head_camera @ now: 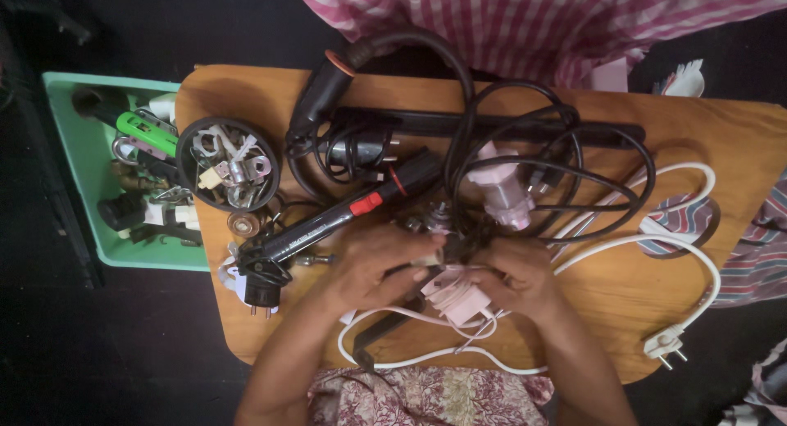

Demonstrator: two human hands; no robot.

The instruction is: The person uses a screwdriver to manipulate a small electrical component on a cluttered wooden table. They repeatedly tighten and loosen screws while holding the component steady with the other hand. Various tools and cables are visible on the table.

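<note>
Both hands meet near the middle of the tabletop (656, 123), toward its near edge, over a small pale pink device (456, 297) tangled with cords. The left hand (379, 266) is curled, its fingers pinching at the pink device and the dark cord (459, 244) that crosses it; the right hand (518, 272) is likewise closed, its fingertips gripping the same bundle from the other side. What exactly each fingertip presses is hidden by the hands themselves.

The step in hand looks like working the pink device free of the knot of cords (a judgement from the grip, not something plainly shown). Any next move would call for holding the device steady with one hand while the other eases the cord off without dragging the neighbours.

Just beyond the hands lie a black wand-shaped appliance with a red switch (348, 213) and a pink plug adapter (504, 192) among black cables (566, 159). A white cable (689, 254) loops toward the right edge. A round black bowl of metal parts (228, 164) sits at the far-left corner, beside a green tray (90, 155) off the left edge.
</note>
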